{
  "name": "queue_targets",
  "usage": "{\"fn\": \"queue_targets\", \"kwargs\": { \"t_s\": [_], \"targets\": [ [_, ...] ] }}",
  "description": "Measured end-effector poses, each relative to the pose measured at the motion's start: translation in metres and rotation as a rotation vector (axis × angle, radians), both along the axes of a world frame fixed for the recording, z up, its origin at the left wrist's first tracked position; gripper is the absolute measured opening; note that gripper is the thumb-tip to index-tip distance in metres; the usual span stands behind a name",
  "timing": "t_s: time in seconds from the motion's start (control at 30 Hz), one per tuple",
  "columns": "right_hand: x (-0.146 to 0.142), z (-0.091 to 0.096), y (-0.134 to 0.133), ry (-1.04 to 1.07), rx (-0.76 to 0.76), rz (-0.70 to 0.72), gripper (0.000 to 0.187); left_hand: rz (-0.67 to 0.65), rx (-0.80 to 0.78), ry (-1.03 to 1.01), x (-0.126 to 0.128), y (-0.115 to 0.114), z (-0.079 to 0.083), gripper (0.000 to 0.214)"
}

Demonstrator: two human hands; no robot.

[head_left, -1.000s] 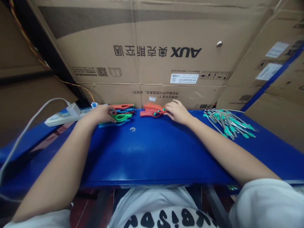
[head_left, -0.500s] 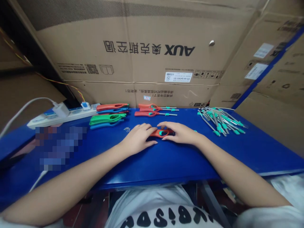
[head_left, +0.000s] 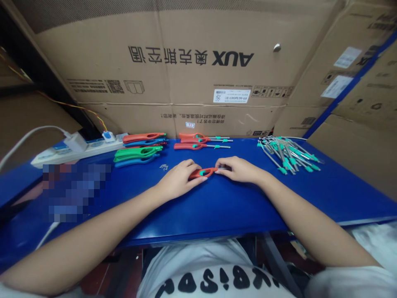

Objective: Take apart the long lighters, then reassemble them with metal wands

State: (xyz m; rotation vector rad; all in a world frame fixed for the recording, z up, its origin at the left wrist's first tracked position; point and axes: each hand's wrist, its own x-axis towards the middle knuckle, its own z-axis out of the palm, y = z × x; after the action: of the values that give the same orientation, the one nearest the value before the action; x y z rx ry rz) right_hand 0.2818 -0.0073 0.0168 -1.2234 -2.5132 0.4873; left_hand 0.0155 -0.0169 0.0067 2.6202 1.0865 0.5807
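Observation:
A red lighter handle with a teal trigger (head_left: 203, 172) lies on the blue table (head_left: 217, 207), held between both hands. My left hand (head_left: 178, 181) is closed round its left end. My right hand (head_left: 237, 169) pinches its right end, where a thin metal stem seems hidden under the fingers. Behind them lie two or three assembled red lighters with metal stems (head_left: 198, 141). A stack of red, blue and green handle shells (head_left: 139, 148) sits to the back left. A heap of metal stems with teal tips (head_left: 287, 151) lies at the back right.
Large cardboard boxes (head_left: 192, 70) wall off the back and right of the table. A white power strip with a plug and cables (head_left: 77, 148) lies at the back left. A small white scrap (head_left: 163, 167) rests near my left hand. A blurred patch covers the table's left.
Both hands came back from the piles at the rear to the table's middle, bringing one red handle. Since half a second ago they have lifted and tilted it slightly.

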Motion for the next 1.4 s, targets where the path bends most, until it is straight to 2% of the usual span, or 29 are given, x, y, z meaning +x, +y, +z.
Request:
{"fn": "queue_targets", "kwargs": {
  "t_s": [0.2, 0.4, 0.57, 0.93, 1.17, 1.4],
  "targets": [
    [0.007, 0.006, -0.002, -0.131, 0.118, -0.021, 0.011, 0.000, 0.013, -0.003, -0.006, 0.009, -0.007, 0.026],
    [-0.005, 0.002, -0.005, -0.025, 0.262, 0.006, 0.039, 0.020, 0.052, -0.157, 0.000, 0.002, -0.004, 0.026],
    [-0.019, 0.003, -0.009, 0.013, 0.377, 0.025, 0.032, -0.019, 0.164, -0.215, 0.003, -0.007, -0.002, 0.030],
    [-0.025, -0.001, -0.012, 0.042, 0.403, 0.060, 0.023, -0.056, 0.207, -0.200, 0.003, -0.007, -0.004, 0.032],
    [-0.025, 0.002, -0.014, -0.074, 0.449, 0.035, 0.026, -0.052, 0.195, -0.183, 0.004, -0.008, -0.003, 0.032],
    [-0.026, 0.005, -0.017, -0.169, 0.414, 0.011, 0.025, -0.055, 0.200, -0.179, 0.004, -0.005, -0.007, 0.029]
  ]
}}
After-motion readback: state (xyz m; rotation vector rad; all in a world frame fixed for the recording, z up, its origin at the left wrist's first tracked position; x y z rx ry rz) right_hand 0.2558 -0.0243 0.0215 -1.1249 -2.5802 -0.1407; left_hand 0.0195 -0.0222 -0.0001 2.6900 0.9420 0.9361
